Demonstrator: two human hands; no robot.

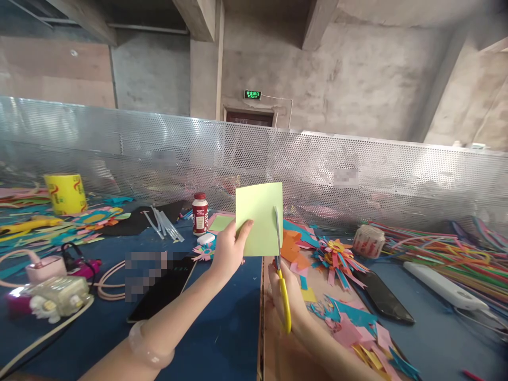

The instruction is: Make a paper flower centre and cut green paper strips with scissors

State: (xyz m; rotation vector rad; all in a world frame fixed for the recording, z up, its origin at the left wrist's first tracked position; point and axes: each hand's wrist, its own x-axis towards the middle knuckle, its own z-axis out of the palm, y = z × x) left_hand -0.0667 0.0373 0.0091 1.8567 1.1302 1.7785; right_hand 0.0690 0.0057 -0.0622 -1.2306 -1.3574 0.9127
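Your left grip point(228, 251) pinches the paper point(260, 211) upright above the tabletop point(228, 328) while your right grip point(291, 293) grasps the scissors point(284, 299) near the paper's right edge, where no strip seems severed yet, though any started cut is unclear.

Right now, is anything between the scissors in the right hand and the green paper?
Nothing visible: a blade of the scissors overlaps the green paper near its right edge. The left hand grips the opposite side; the right hand is below.
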